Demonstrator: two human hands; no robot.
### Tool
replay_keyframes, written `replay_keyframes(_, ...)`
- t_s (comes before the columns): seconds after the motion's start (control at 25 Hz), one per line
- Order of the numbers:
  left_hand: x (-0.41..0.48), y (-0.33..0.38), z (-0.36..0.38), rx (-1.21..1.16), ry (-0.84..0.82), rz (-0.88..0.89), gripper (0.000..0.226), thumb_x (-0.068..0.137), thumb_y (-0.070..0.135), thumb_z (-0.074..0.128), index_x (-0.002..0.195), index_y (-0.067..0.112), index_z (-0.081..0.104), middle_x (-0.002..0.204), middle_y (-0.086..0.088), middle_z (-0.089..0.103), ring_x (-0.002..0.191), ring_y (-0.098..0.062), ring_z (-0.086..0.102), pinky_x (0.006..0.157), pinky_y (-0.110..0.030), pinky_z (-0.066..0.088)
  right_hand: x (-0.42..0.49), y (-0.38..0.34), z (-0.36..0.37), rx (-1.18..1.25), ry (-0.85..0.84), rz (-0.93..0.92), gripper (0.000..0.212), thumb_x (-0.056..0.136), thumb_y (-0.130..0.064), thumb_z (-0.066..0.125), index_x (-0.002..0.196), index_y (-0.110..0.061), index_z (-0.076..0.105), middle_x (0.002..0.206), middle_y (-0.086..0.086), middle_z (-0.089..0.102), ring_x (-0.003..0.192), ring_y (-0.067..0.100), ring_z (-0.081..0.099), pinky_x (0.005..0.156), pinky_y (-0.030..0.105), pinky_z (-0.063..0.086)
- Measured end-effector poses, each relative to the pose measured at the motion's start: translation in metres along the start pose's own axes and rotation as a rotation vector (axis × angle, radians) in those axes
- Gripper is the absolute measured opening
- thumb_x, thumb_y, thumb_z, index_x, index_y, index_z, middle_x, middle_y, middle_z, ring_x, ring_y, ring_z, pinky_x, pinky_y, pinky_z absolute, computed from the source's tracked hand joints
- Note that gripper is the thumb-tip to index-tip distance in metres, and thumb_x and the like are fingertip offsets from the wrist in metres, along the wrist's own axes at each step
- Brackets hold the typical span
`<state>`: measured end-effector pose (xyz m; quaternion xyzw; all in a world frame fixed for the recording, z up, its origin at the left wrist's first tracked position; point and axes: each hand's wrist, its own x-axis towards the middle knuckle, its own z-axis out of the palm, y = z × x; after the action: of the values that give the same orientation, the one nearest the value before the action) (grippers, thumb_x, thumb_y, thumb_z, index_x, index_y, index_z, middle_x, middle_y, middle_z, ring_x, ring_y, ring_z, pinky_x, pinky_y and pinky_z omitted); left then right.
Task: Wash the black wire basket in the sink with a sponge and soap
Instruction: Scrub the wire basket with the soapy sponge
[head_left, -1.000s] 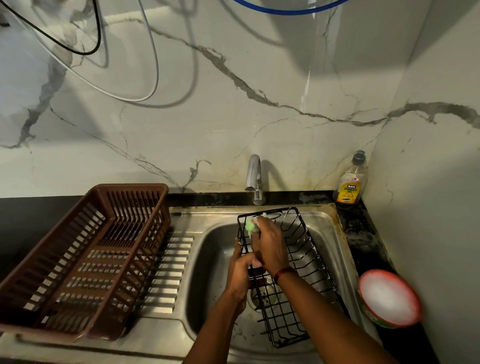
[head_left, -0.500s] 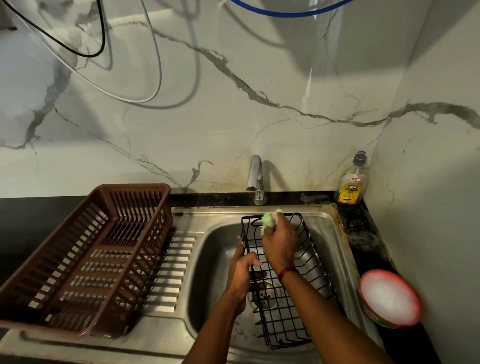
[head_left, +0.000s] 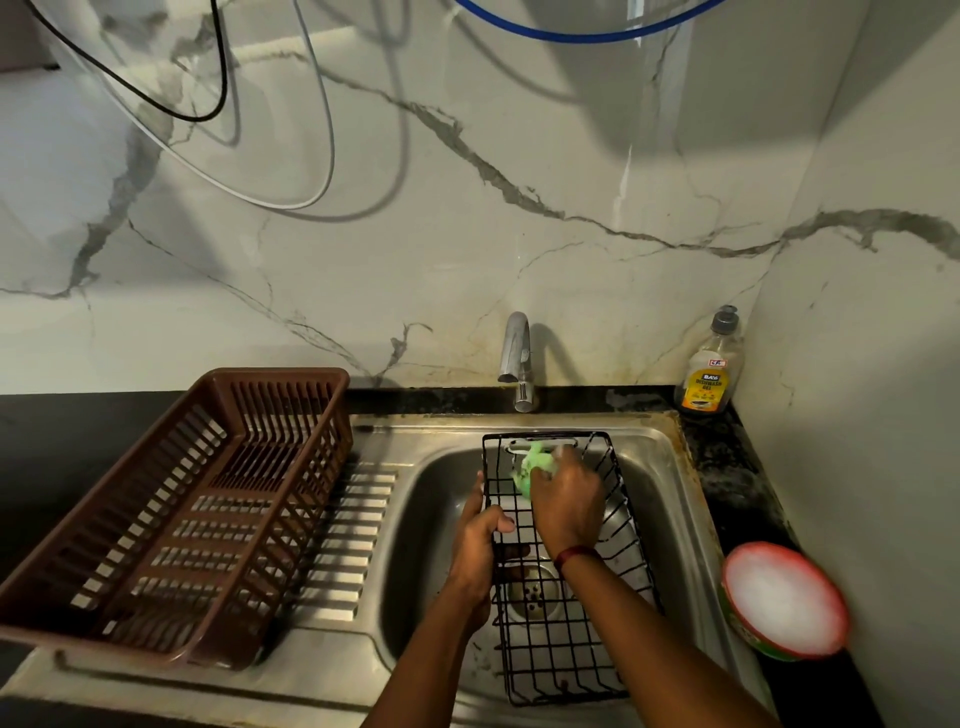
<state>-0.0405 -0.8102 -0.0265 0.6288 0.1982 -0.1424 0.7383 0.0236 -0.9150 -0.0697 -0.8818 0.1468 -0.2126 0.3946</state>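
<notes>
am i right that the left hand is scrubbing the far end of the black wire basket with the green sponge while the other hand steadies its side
Not quite: the head view shows the right hand holding the green sponge at the far end of the black wire basket, while the left hand steadies its side.

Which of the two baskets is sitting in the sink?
The black wire basket, gripped by the left hand; the brown plastic basket sits on the draining board.
</notes>
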Motion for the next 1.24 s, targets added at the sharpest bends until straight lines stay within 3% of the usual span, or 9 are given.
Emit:
replay_keyframes(0.12,0.002,-0.002,0.0,0.035,0.002,-0.03,0.106,0.053,0.036,0.063,0.155,0.047,0.038,0.149,-0.016,0.053,0.121,-0.04,0.061,0.07,-0.043,0.061,0.001,-0.002,0.005,0.161,-0.027,-0.004,0.015,0.088,-0.015,0.067,0.101,-0.01,0.063,0.089,0.004,0.067,0.073,0.011,0.062,0.052,0.009,0.038)
replay_keyframes(0.28,0.005,-0.002,-0.001,0.066,-0.052,0.016,0.08,0.061,0.028,0.052,0.14,0.029,0.057,0.122,-0.02,0.07,0.111,-0.043,0.068,0.082,-0.053,0.061,0.0,-0.008,0.014,0.343,-0.199,-0.257,0.012,0.089,-0.006,0.06,0.097,-0.015,0.058,0.09,-0.002,0.062,0.082,0.012,0.061,0.067,0.028,0.054)
replay_keyframes(0.44,0.009,0.0,-0.009,0.053,-0.036,0.011,0.063,0.066,0.026,0.05,0.127,0.03,0.062,0.118,-0.02,0.07,0.111,-0.045,0.067,0.08,-0.05,0.058,0.006,-0.006,0.005,0.259,-0.433,-0.542,0.019,0.087,0.002,0.054,0.091,-0.016,0.058,0.094,-0.006,0.058,0.088,0.008,0.056,0.073,0.032,0.052)
replay_keyframes(0.6,0.009,-0.003,-0.008,0.033,-0.024,-0.056,0.045,0.059,0.029,0.052,0.102,0.029,0.064,0.127,-0.03,0.062,0.114,-0.049,0.064,0.084,-0.05,0.055,0.001,-0.013,0.002,0.327,-0.06,-0.323,0.02,0.086,0.004,0.058,0.085,-0.017,0.056,0.084,-0.005,0.059,0.076,0.004,0.055,0.066,0.012,0.045)
replay_keyframes(0.72,0.009,-0.001,-0.005,0.051,-0.033,-0.032,0.047,0.067,0.025,0.049,0.111,0.028,0.064,0.112,-0.02,0.066,0.098,-0.037,0.063,0.079,-0.045,0.052,-0.015,-0.018,0.004,0.275,0.113,-0.393,0.01,0.088,-0.004,0.055,0.093,-0.008,0.063,0.086,0.001,0.061,0.078,-0.001,0.048,0.072,0.0,0.038)
replay_keyframes(0.92,0.012,-0.006,-0.008,0.07,-0.061,0.012,0.073,0.06,0.027,0.05,0.132,0.036,0.059,0.109,-0.019,0.069,0.097,-0.038,0.067,0.08,-0.052,0.058,-0.016,-0.006,0.005,0.146,0.163,-0.562,0.026,0.096,-0.012,0.045,0.102,0.0,0.067,0.105,0.014,0.066,0.1,0.019,0.064,0.089,0.023,0.053)
replay_keyframes(1.0,0.014,-0.007,-0.008,0.079,-0.065,0.0,0.082,0.058,0.028,0.051,0.14,0.032,0.056,0.114,-0.018,0.07,0.105,-0.043,0.067,0.078,-0.05,0.057,-0.016,-0.005,0.003,0.099,0.072,-0.536,0.025,0.094,-0.009,0.044,0.108,-0.003,0.064,0.107,0.013,0.065,0.098,0.02,0.064,0.083,0.023,0.054)
replay_keyframes(1.16,0.011,-0.004,-0.009,0.078,-0.078,-0.03,0.078,0.055,0.028,0.052,0.132,0.018,0.062,0.101,-0.011,0.071,0.097,-0.038,0.067,0.074,-0.045,0.056,-0.008,-0.001,-0.001,-0.05,-0.415,-0.534,0.045,0.082,0.0,0.065,0.12,-0.019,0.05,0.114,0.003,0.061,0.095,0.017,0.063,0.073,0.014,0.045)
replay_keyframes(1.24,0.009,-0.003,-0.011,0.078,-0.084,-0.054,0.074,0.055,0.028,0.052,0.126,0.017,0.064,0.096,-0.01,0.072,0.094,-0.037,0.068,0.072,-0.044,0.056,-0.003,-0.005,-0.007,-0.094,-0.468,-0.52,0.036,0.086,-0.008,0.063,0.118,-0.019,0.051,0.107,0.001,0.065,0.09,0.016,0.063,0.067,0.017,0.044)
